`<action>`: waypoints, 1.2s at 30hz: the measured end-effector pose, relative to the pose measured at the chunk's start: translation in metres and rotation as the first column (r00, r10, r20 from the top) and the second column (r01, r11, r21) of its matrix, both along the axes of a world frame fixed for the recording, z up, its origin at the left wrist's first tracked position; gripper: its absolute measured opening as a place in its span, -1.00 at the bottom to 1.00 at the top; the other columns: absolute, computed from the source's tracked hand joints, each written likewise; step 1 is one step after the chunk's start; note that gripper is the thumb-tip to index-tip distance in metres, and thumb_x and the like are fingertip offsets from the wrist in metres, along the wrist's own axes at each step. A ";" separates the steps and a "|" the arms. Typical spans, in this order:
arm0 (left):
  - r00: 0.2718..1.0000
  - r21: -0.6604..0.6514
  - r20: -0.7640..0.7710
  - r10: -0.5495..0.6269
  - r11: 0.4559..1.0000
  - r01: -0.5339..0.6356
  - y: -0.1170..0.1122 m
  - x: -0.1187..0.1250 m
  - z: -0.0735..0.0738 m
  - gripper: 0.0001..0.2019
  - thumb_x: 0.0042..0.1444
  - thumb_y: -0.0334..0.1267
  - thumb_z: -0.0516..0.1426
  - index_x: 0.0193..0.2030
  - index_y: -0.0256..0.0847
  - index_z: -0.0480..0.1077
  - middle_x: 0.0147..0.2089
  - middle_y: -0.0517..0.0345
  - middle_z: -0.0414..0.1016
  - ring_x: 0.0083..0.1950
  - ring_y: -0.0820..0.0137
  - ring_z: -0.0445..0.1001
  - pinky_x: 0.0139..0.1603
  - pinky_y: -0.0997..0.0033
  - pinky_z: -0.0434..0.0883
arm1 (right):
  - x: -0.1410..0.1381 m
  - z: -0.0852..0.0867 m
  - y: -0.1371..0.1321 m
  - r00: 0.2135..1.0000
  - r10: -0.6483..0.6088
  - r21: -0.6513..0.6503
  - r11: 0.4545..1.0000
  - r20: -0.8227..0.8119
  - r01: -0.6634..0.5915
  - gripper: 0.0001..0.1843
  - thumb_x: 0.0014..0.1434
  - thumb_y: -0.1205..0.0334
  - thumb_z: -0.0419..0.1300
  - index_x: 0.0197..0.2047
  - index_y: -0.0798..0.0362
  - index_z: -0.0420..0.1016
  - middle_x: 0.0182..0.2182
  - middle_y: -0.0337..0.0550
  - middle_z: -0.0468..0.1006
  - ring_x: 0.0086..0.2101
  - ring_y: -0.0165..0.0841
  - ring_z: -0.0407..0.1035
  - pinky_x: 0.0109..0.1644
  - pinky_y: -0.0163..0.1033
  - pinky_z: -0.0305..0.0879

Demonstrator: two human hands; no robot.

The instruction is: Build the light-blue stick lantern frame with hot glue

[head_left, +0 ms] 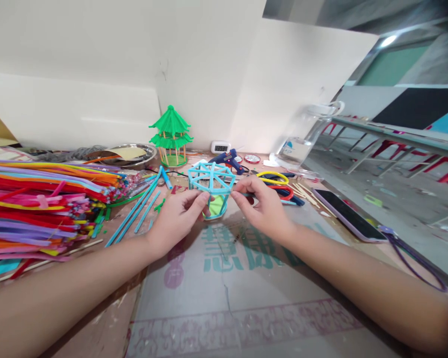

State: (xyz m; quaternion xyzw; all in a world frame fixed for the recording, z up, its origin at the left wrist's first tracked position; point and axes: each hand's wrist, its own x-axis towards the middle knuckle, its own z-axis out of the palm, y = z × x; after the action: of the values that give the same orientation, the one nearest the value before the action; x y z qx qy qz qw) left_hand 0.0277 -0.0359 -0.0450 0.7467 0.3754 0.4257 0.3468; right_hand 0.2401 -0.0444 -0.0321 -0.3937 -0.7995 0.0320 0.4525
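A small light-blue pipe-cleaner frame [211, 185] stands upright in front of me, with a spoked top, thin posts and a green base [217, 206]. My left hand [186, 211] is closed on its left front side, thumb and fingers at a post below the top ring. On the other side, my right hand [260, 203] pinches close to the frame's right corner. Whatever lies between those fingertips is too small or hidden to name. Behind the frame is a finished-looking green two-tiered pavilion [170, 136] with thin posts.
Bundles of coloured pipe cleaners [41, 209] fill the left side, with loose blue strips [134, 214] beside them. At the back are a metal tray [134, 154], timer [220, 146], glue gun [229, 160] and clear jug [302, 136]. Scissors [280, 191], wooden sticks [306, 194] and a phone [347, 215] lie right.
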 end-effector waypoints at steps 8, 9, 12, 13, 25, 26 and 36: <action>1.000 0.038 -0.018 0.009 0.999 -0.008 -0.001 -0.001 0.001 -0.57 0.33 -0.05 -0.02 -0.47 -0.22 0.41 -0.51 0.23 0.43 -0.45 0.47 0.39 -0.41 0.51 0.28 | 0.000 0.000 0.001 1.000 -0.010 -0.003 1.000 -0.020 0.010 -0.96 0.27 0.32 0.15 -0.22 0.00 0.34 -0.38 -0.26 0.45 -0.38 -0.45 0.34 -0.36 -0.36 0.26; 1.000 0.048 -0.020 0.006 0.999 -0.005 -0.002 -0.001 0.001 -0.57 0.34 -0.06 -0.03 -0.46 -0.23 0.42 -0.50 0.22 0.44 -0.44 0.46 0.40 -0.39 0.51 0.29 | 0.000 -0.001 0.001 1.000 -0.011 -0.005 1.000 -0.022 0.011 -0.96 0.27 0.32 0.15 -0.21 0.00 0.34 -0.37 -0.25 0.45 -0.38 -0.44 0.35 -0.36 -0.36 0.27; 0.999 0.083 -0.032 0.013 0.996 -0.011 -0.003 -0.001 0.002 -0.59 0.34 -0.10 -0.04 -0.45 -0.23 0.43 -0.47 0.21 0.48 -0.42 0.45 0.42 -0.36 0.50 0.30 | 0.000 -0.002 0.000 0.999 -0.007 -0.025 1.000 -0.044 0.006 -0.92 0.27 0.30 0.14 -0.15 0.00 0.33 -0.35 -0.24 0.44 -0.36 -0.43 0.37 -0.35 -0.35 0.29; 0.999 0.098 -0.048 0.024 0.995 -0.020 -0.003 -0.001 0.004 -0.59 0.33 -0.10 -0.04 -0.45 -0.23 0.43 -0.47 0.21 0.48 -0.42 0.45 0.42 -0.37 0.50 0.30 | 0.000 -0.002 0.000 0.999 -0.003 -0.038 0.999 -0.053 0.001 -0.87 0.27 0.30 0.15 -0.10 0.00 0.33 -0.33 -0.22 0.44 -0.35 -0.42 0.39 -0.35 -0.35 0.30; 0.902 0.733 -0.304 0.306 0.680 0.016 0.014 -0.036 0.046 -0.79 0.23 -0.16 0.07 -0.22 -0.19 0.49 -0.22 0.07 0.54 -0.16 0.27 0.47 -0.06 0.26 0.34 | 0.003 -0.001 0.001 0.999 0.033 -0.064 0.998 0.043 -0.030 -0.60 0.26 0.25 0.16 0.16 -0.01 0.28 -0.27 -0.13 0.51 -0.26 -0.29 0.43 -0.18 -0.17 0.38; 0.901 0.747 -0.331 0.282 0.662 0.067 0.015 -0.036 0.046 -0.76 0.22 -0.14 0.10 -0.07 -0.17 0.47 -0.06 0.02 0.53 0.00 0.21 0.45 0.09 0.17 0.30 | 0.003 -0.001 0.001 0.999 0.034 -0.056 0.998 0.043 -0.031 -0.60 0.27 0.24 0.16 0.16 -0.01 0.29 -0.26 -0.12 0.51 -0.25 -0.28 0.44 -0.17 -0.16 0.39; 0.894 0.702 -0.413 0.175 0.686 0.190 0.018 -0.028 0.037 -0.73 0.25 -0.15 0.13 0.05 -0.12 0.45 0.04 0.05 0.53 0.17 0.20 0.36 0.24 0.09 0.19 | 0.001 0.001 0.000 0.999 0.017 0.028 0.999 0.039 -0.018 -0.68 0.27 0.27 0.17 0.09 -0.01 0.37 -0.22 -0.10 0.56 -0.21 -0.28 0.47 -0.15 -0.16 0.40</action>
State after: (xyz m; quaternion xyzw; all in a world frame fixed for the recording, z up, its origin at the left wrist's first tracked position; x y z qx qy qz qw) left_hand -0.0002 -0.0177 -0.0080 0.9007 0.2418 0.3536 -0.0720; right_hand 0.2413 -0.0442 -0.0314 -0.3807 -0.8120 0.0169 0.4420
